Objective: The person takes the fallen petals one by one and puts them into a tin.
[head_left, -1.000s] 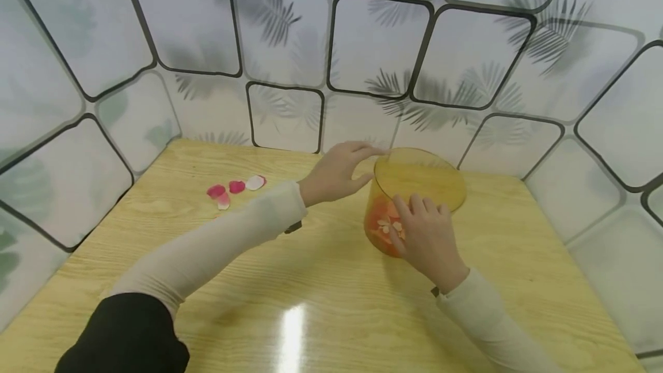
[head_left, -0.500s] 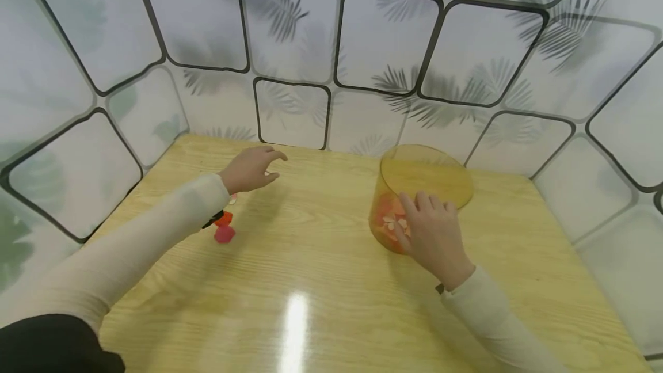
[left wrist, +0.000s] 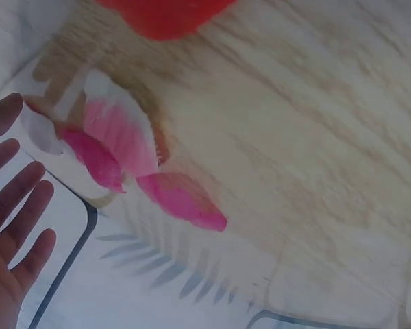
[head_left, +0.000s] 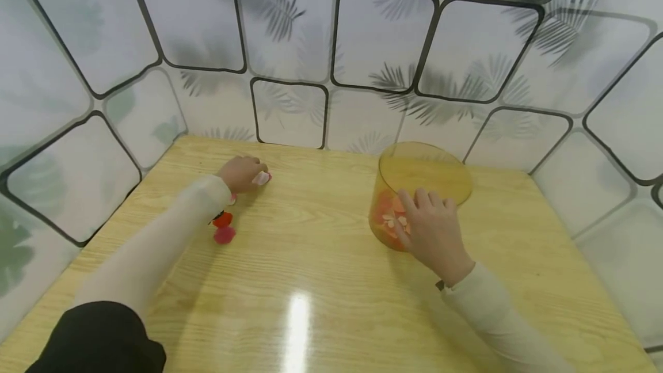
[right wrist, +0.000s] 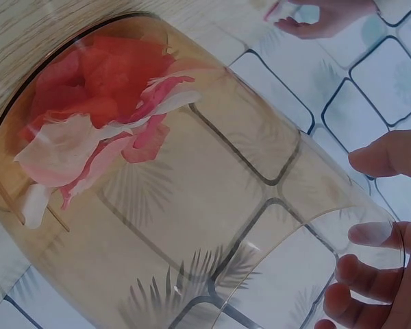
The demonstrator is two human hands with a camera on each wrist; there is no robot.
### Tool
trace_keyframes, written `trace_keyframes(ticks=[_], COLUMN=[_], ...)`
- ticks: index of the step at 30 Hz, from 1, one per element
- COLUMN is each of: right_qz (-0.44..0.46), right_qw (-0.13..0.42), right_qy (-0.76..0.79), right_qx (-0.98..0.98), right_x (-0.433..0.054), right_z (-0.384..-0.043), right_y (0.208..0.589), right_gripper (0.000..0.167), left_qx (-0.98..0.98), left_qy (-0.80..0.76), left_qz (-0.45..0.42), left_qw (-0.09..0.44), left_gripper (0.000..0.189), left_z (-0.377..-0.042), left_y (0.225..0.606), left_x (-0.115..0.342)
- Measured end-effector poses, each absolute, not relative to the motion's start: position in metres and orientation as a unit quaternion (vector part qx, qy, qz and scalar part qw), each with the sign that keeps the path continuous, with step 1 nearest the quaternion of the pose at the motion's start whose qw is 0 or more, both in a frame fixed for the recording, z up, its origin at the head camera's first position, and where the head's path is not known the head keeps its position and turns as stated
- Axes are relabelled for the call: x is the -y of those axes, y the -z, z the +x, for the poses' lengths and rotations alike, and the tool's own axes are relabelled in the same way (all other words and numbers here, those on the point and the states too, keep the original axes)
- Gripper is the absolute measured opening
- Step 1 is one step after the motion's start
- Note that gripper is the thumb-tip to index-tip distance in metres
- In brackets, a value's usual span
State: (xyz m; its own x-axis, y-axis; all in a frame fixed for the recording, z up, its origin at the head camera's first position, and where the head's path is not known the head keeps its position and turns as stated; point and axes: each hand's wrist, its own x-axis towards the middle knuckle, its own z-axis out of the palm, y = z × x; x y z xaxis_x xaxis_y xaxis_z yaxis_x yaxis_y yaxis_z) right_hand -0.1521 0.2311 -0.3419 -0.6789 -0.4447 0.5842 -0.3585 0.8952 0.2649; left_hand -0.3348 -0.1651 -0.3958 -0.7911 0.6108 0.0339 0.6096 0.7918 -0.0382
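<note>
In the head view my left hand (head_left: 241, 174) is over the far left of the table, at a white petal with a pink tip (head_left: 262, 178). In the left wrist view its fingers are spread and fairly straight, the thumb tip beside a white petal (left wrist: 41, 130). Near it lie a pink-and-white petal (left wrist: 120, 130) and a bright pink petal (left wrist: 185, 200). With fingers hooked over the rim and thumb outside, my right hand (head_left: 432, 232) holds a see-through amber jar (head_left: 380, 203). Red, pink and white petals (right wrist: 116, 82) lie at the jar's bottom.
A red petal (head_left: 223, 220) and a dark pink petal (head_left: 224, 235) lie on the wooden table (head_left: 331, 281), beside the left forearm. A patterned wall covering (head_left: 290, 114) stands along the table's back and sides.
My left hand has moved left from the jar's rim to the far left of the table, then lowered to the white petal. The right hand has stayed at the jar.
</note>
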Motion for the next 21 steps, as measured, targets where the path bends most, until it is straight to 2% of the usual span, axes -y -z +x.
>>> trace_keyframes(ticks=[7,21], right_qz=[0.222,0.223], right_qw=[0.331,0.332], right_qy=[0.058,0.056], right_qx=[0.915,0.915], right_x=[-0.2303,-0.2321], right_z=[-0.1517,-0.1522], right_y=[0.342,0.3428], right_gripper=[0.042,0.042], left_qx=[0.957,0.958], left_qy=[-0.006,0.003], left_qz=[-0.291,-0.287], left_qw=[-0.02,-0.013], left_gripper=[0.029,0.022], left_z=[-0.3364,-0.3366], left_y=[0.3989,0.3982], left_x=[0.1599,0.1571])
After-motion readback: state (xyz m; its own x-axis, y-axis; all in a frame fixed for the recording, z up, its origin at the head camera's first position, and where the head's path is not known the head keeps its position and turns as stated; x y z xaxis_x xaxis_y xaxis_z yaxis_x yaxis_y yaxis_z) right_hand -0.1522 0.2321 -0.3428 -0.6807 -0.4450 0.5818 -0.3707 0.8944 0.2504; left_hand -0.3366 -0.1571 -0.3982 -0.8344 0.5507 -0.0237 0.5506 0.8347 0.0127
